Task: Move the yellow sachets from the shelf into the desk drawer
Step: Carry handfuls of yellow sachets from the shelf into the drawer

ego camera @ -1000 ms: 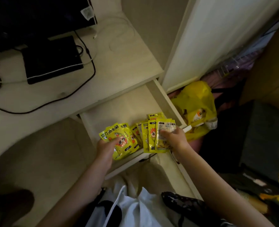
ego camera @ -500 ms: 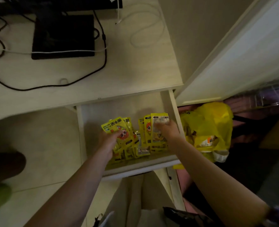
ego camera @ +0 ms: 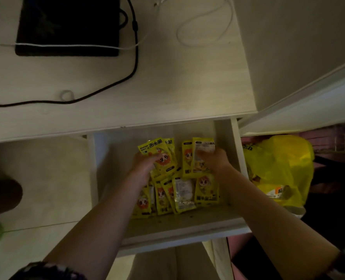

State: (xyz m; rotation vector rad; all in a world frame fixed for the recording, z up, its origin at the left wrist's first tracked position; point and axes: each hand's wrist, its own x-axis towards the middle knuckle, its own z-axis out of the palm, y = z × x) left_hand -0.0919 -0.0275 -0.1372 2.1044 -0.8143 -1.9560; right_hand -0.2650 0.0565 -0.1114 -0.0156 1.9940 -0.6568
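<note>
The desk drawer [ego camera: 177, 227] is pulled out below the desktop. Several yellow sachets [ego camera: 184, 194] with a cartoon face lie in a loose heap on its floor, toward the front. My left hand [ego camera: 143, 168] is inside the drawer and grips a small fan of yellow sachets [ego camera: 161, 152]. My right hand [ego camera: 215, 161] holds another few sachets [ego camera: 197, 152] upright beside the drawer's right wall. Both held bunches hover just above the heap.
A pale wooden desktop [ego camera: 167, 83] carries a black flat device [ego camera: 68, 27], a black cable [ego camera: 127, 73] and a white cable [ego camera: 204, 27]. A yellow plastic bag [ego camera: 278, 168] sits on the floor right of the drawer. A white cabinet panel [ego camera: 301, 106] stands at the right.
Both hands have gone deeper into the drawer with their sachets, and several sachets now lie on the drawer floor. The camera has tilted down over the drawer.
</note>
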